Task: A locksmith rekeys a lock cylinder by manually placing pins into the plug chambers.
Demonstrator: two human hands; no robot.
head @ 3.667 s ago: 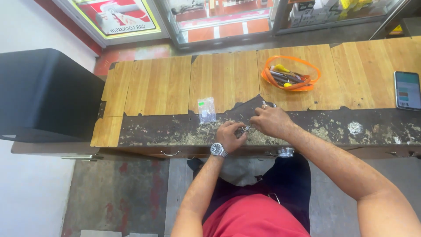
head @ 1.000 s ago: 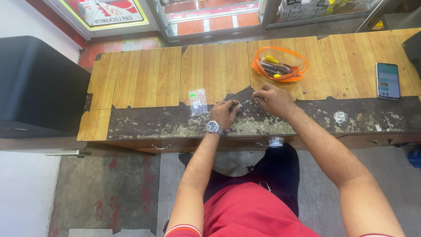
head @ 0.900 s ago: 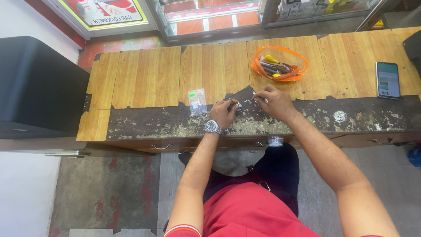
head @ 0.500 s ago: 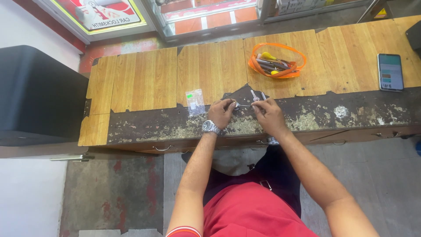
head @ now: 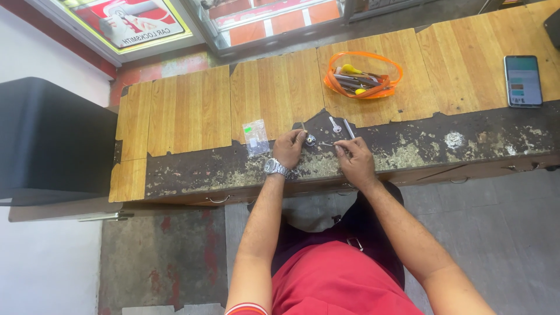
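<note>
Head view: we see our left hand (head: 289,149) on the worn dark strip of the wooden counter (head: 192,111), fingers curled around a small round metal part (head: 310,139) at its 2 o'clock, pinching it as far as we can tell. Our right hand (head: 354,160) sits just beside, at 3 o'clock from the part, fingertips closed on a thin metal pin (head: 326,144) whose long axis runs 9-to-3, tip aimed at the part. The left hand is nearer the part. Both wrists rest low, forearms converging. A key (head: 335,123) lies at 12 o'clock, an orange pouch (head: 363,74) farther up, a small plastic bag (head: 255,137) at 9 o'clock.
</note>
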